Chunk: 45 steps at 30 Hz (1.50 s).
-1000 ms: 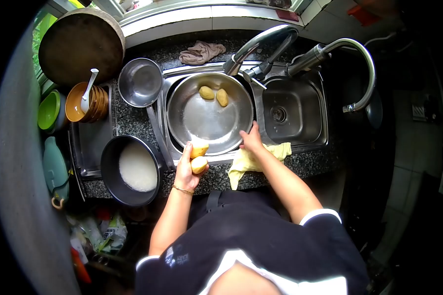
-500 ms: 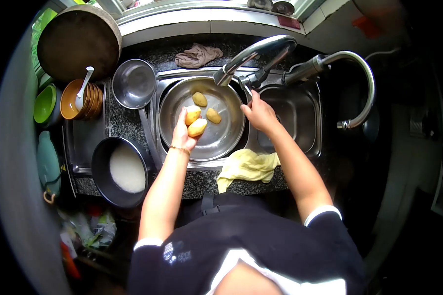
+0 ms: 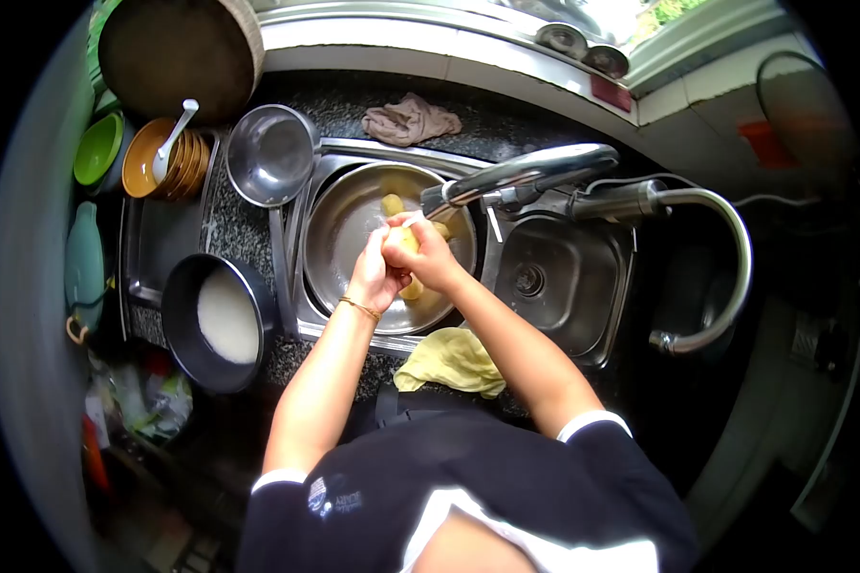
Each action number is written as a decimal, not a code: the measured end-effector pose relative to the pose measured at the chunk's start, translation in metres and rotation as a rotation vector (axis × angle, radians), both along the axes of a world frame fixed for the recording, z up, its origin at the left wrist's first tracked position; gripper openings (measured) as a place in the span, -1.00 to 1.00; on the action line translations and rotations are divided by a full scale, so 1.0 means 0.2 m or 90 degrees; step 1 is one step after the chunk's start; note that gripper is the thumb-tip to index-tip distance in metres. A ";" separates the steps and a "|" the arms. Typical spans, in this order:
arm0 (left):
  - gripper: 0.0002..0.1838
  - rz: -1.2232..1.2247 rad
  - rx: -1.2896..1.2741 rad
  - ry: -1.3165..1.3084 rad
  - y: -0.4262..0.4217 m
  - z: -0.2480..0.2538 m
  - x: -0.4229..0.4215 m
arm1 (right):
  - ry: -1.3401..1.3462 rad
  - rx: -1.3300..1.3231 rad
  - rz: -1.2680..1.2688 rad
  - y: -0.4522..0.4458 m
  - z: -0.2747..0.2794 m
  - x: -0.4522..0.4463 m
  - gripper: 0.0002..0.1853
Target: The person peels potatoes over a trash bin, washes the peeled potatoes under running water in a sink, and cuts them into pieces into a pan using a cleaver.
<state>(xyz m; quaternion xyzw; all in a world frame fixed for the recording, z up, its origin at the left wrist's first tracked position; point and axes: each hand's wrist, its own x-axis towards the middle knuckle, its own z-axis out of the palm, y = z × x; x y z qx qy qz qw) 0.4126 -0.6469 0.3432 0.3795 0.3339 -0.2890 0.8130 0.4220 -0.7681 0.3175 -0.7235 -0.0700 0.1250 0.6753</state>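
Potato (image 3: 407, 240), yellow, rounded, clasped between cupped left hand (image 3: 376, 275) and curled right hand (image 3: 430, 258) over wide, round stainless-steel basin (image 3: 334, 224).

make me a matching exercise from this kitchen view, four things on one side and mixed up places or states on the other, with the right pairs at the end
Things
1. yellow cloth
2. metal basin
3. dark pot
4. white spoon

Places or states
A. in an orange bowl
B. beneath the left hand and right hand
C. crumpled at the sink's near edge
D. with whitish contents

Pairs: 1-C, 2-B, 3-D, 4-A
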 end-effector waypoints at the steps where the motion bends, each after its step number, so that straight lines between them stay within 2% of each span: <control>1: -0.59 -0.041 -0.068 -0.066 0.05 -0.03 -0.02 | 0.110 0.111 -0.003 0.03 0.02 0.03 -0.69; 2: -0.60 -0.037 -0.090 -0.036 0.06 -0.04 -0.03 | 0.161 0.106 -0.034 0.05 -0.03 0.06 -0.78; 5: -0.60 -0.038 -0.154 -0.009 0.07 0.00 0.00 | 0.340 0.244 -0.237 0.11 -0.07 0.10 -0.72; 6: -0.60 -0.043 -0.199 -0.012 0.07 0.03 0.02 | 0.389 0.282 -0.209 0.10 -0.08 0.12 -0.69; 9: -0.61 -0.010 -0.222 0.018 0.09 0.04 0.05 | 0.374 0.270 -0.200 0.13 -0.04 0.09 -0.63; 10: -0.68 -0.021 -0.166 -0.087 0.06 0.03 0.05 | 0.294 0.207 -0.232 0.18 0.09 0.06 -0.57; 11: -0.68 -0.016 -0.172 -0.082 0.05 0.03 0.04 | 0.308 0.204 -0.258 0.20 0.12 0.05 -0.55; 13: -0.78 0.020 -0.014 -0.173 0.01 0.03 0.05 | 0.409 0.355 -0.291 0.21 0.09 0.02 -0.55; 14: -0.88 0.048 0.044 -0.181 -0.01 0.03 0.06 | 0.408 0.349 -0.291 0.24 0.07 0.00 -0.55; 16: -0.87 0.079 0.082 -0.217 -0.04 -0.03 0.10 | 0.245 0.328 -0.330 0.28 0.06 -0.04 -0.54; 17: -0.84 0.106 0.123 -0.251 -0.05 -0.06 0.10 | 0.246 0.324 -0.329 0.29 0.06 -0.04 -0.54; 20: -0.73 0.116 0.090 -0.232 -0.05 -0.09 0.14 | 0.057 0.247 -0.345 0.31 0.06 -0.04 -0.53; 21: -0.69 0.120 0.067 -0.212 -0.05 -0.10 0.17 | 0.058 0.247 -0.345 0.31 0.09 -0.02 -0.53; 22: -0.62 0.143 0.045 -0.142 -0.05 -0.10 0.21 | 0.135 0.248 -0.366 0.29 0.14 0.00 -0.53; 23: -0.62 0.142 0.041 -0.141 -0.06 -0.10 0.20 | 0.212 0.249 -0.382 0.28 0.17 0.03 -0.53; 24: -0.61 0.143 0.073 -0.200 -0.08 -0.09 0.19 | 0.173 0.222 -0.401 0.29 0.11 0.03 -0.56; 25: -0.60 0.143 0.102 -0.259 -0.10 -0.07 0.18 | 0.368 0.437 -0.423 0.22 0.11 0.11 -0.58; 26: -0.65 0.129 0.179 -0.355 -0.12 -0.05 0.15 | 0.434 0.469 -0.434 0.20 0.09 0.14 -0.58; 27: -0.65 0.129 0.179 -0.355 -0.13 -0.03 0.14 | 0.501 0.500 -0.440 0.18 0.06 0.16 -0.58; 28: -0.70 0.116 0.456 -0.545 -0.14 -0.03 0.12 | 0.576 0.705 -0.277 0.05 -0.10 0.20 -0.55; 29: -0.67 0.048 0.458 -0.571 -0.12 -0.03 0.10 | 0.566 0.712 -0.217 0.05 -0.15 0.19 -0.55; 30: -0.47 -0.019 0.459 -0.600 -0.11 -0.04 0.08 | 0.570 0.663 -0.258 0.07 -0.12 0.17 -0.55; 31: -0.47 -0.020 0.458 -0.598 -0.09 -0.06 0.10 | 0.574 0.612 -0.299 0.11 -0.05 0.14 -0.55; 33: -0.78 0.106 0.408 -0.417 -0.06 -0.09 0.16 | 0.352 0.448 -0.342 0.29 0.15 0.06 -0.55; 35: -0.77 0.093 0.454 -0.448 -0.05 -0.10 0.17 | 0.367 0.467 -0.328 0.29 0.12 0.04 -0.56; 37: -0.73 0.262 0.032 -0.202 -0.01 -0.05 0.22 | 0.221 0.349 -0.312 0.34 0.15 0.00 -0.58; 39: -0.70 0.292 0.049 -0.166 -0.03 -0.02 0.21 | 0.185 0.341 -0.313 0.33 0.16 -0.01 -0.59; 41: -0.72 0.268 0.160 -0.239 -0.02 -0.01 0.21 | 0.135 0.248 -0.319 0.34 0.15 0.01 -0.60; 42: -0.75 0.121 0.381 -0.426 -0.01 0.01 0.18 | 0.340 0.419 -0.377 0.31 0.14 0.06 -0.64; 43: -0.76 0.119 0.401 -0.433 -0.01 0.00 0.18 | 0.336 0.401 -0.373 0.31 0.13 0.06 -0.65; 45: -0.74 0.024 0.517 -0.516 0.03 -0.02 0.17 | 0.550 0.529 -0.391 0.30 0.15 0.06 -0.62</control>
